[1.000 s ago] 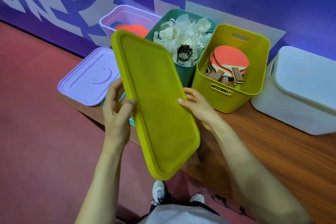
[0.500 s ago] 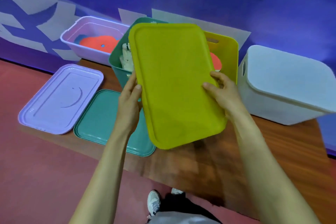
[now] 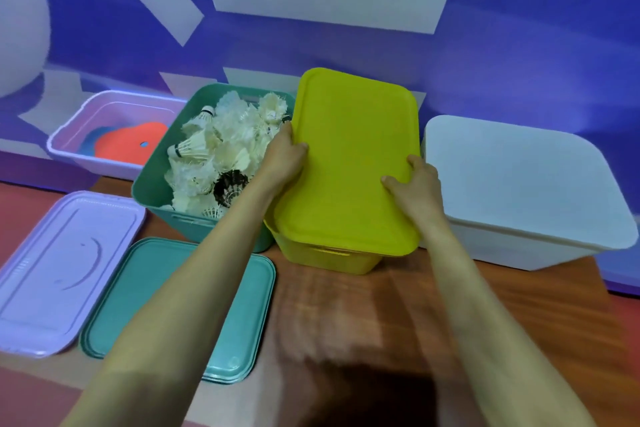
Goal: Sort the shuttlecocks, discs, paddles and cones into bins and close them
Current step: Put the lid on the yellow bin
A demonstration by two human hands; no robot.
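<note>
A yellow lid point(image 3: 349, 156) lies on top of the yellow bin point(image 3: 329, 258) and hides what is inside. My left hand point(image 3: 284, 158) grips the lid's left edge, thumb on top. My right hand point(image 3: 414, 185) grips its right edge the same way. Left of it the green bin point(image 3: 162, 196) stands without a lid, piled with white shuttlecocks point(image 3: 221, 149). Further left, the lilac bin point(image 3: 69, 149) holds orange and blue discs point(image 3: 130, 142).
A lilac lid point(image 3: 59, 267) and a green lid point(image 3: 173, 302) lie flat on the wooden table point(image 3: 346, 315) at the front left. A white bin point(image 3: 519, 191) with its lid on stands right of the yellow bin. A blue and white wall runs behind.
Both hands carried the yellow lid from in front of me, tilted, up and over to the yellow bin, and it now lies flat on that bin, covering the paddles.
</note>
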